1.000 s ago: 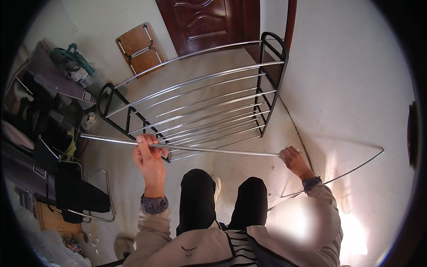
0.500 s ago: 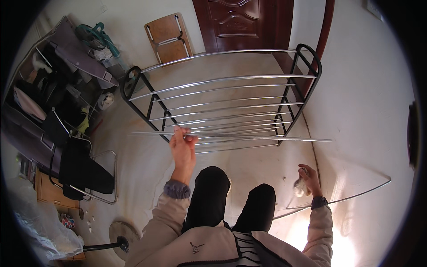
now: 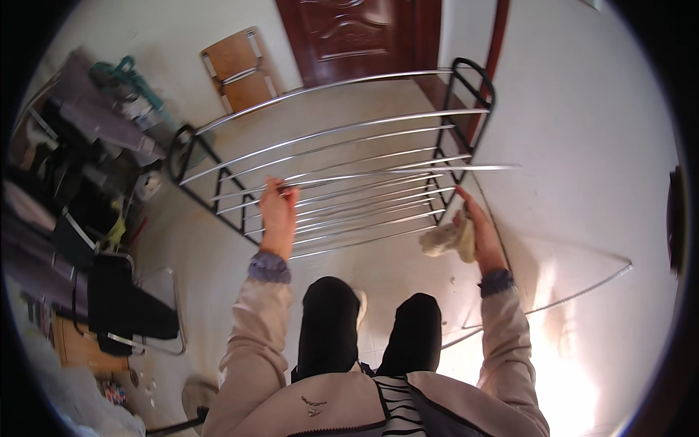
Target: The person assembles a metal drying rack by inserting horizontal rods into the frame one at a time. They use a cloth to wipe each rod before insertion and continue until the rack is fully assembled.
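Observation:
A metal rack (image 3: pixel 466 131) with black end frames and several long chrome tubes stands on the floor in front of me. My left hand (image 3: pixel 277 213) grips a loose chrome tube (image 3: pixel 408 172) near its left end and holds it level above the rack. My right hand (image 3: pixel 473 231) is shut on a crumpled pale cloth (image 3: pixel 445 239), close to the rack's right end frame and just below the tube. My legs in dark trousers (image 3: pixel 368 328) show below.
A dark wooden door (image 3: pixel 357 33) is behind the rack, with a brown folding chair (image 3: pixel 239 69) leaning against the wall. Cluttered furniture and black chairs (image 3: pixel 109 284) crowd the left. More chrome tubes (image 3: pixel 575 295) lie on the floor at the right by the white wall.
My right hand let go of the tube, picked up the cloth from low at the right and rose to the rack. The left hand keeps the tube, now higher and level.

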A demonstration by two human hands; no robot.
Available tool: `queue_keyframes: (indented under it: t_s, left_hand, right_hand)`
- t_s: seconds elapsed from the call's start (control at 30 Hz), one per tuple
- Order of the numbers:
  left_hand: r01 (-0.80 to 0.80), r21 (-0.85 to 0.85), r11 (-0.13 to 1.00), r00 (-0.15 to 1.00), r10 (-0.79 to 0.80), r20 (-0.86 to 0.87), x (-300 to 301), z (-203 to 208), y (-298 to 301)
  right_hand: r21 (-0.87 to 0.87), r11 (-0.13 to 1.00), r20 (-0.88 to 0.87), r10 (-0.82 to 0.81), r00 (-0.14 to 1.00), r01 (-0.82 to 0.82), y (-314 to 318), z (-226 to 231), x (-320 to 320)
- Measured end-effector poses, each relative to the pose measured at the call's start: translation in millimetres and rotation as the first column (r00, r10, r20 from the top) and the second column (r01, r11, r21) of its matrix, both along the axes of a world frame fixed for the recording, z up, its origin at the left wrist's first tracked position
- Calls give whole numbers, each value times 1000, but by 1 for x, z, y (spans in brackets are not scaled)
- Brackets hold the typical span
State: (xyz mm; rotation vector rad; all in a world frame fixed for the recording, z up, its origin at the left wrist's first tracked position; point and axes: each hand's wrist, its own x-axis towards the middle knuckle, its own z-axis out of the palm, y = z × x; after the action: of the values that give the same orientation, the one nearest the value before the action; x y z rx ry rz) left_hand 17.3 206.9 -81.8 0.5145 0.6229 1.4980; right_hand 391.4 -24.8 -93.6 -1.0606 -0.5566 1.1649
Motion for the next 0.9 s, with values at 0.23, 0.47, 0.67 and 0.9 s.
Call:
queue_keyframes:
  t_s: [0.23,0.47,0.67,0.9]
  left_hand:
    - [-3,-31,1000,1000,3,6,-18,-16,43]
    - [16,-12,1000,999,-16,29,-43,-23,62]
    - [57,6,998,998,-57,15,-44,-30,74]
    - [74,16,997,996,-75,44,-49,-38,92]
  right_hand:
    - [35,985,-133,174,976,-171,45,17,-2]
    - [-22,985,-213,162,963,-171,70,32,-14]
    - [85,983,-298,184,937,-166,97,25,-17]
    - [95,989,-223,136,965,-117,108,27,-19]
